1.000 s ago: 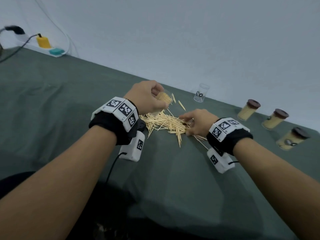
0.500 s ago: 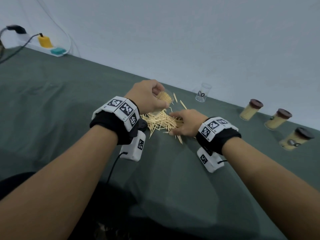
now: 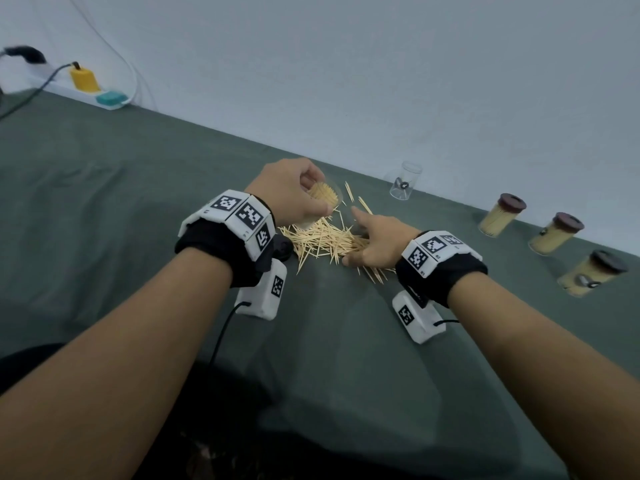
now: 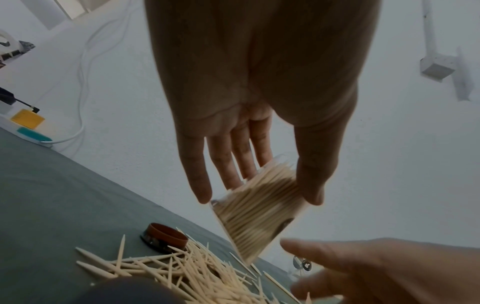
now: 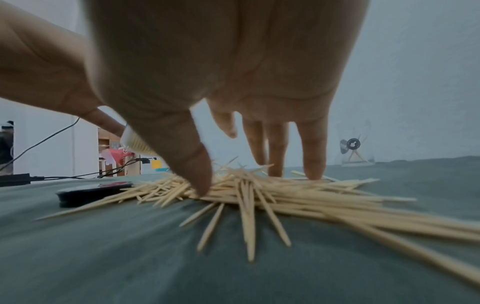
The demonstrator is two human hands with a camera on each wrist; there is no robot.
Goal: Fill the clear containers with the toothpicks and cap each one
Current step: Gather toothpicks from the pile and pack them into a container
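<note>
item: clear container (image 4: 255,214), nearly full of toothpicks, tilted, gripped between the thumb and fingers of our left hand (image 3: 291,194) above the far edge of the loose pile. item: loose toothpicks (image 3: 325,239), a scattered heap on the green desk (image 3: 104,209), with a few strays beyond it toward the wall. item: our right hand (image 3: 375,239), fingers spread and fairly straight, fingertips (image 5: 314,172) and thumb pressing down onto the heap, nothing pinched yet as far as we can tell. item: brown cap (image 4: 165,239), lying open side up on the desk beside the heap, close to the left hand. item: one more clear container (image 3: 405,181), upright near the wall, almost empty. item: three capped full containers (image 3: 500,220) in a row at the right. handling note, our judgement: the step in hand is gathering a small bundle; we should rake the sticks parallel before closing thumb against fingers, since crossed sticks will jam at the mouth. we should keep the held container tilted toward the right hand, mouth clear of the thumb, and feed the bundle in endwise. little room is left, so small bundles serve better than a big one. the cap is within reach once the container is packed.
</note>
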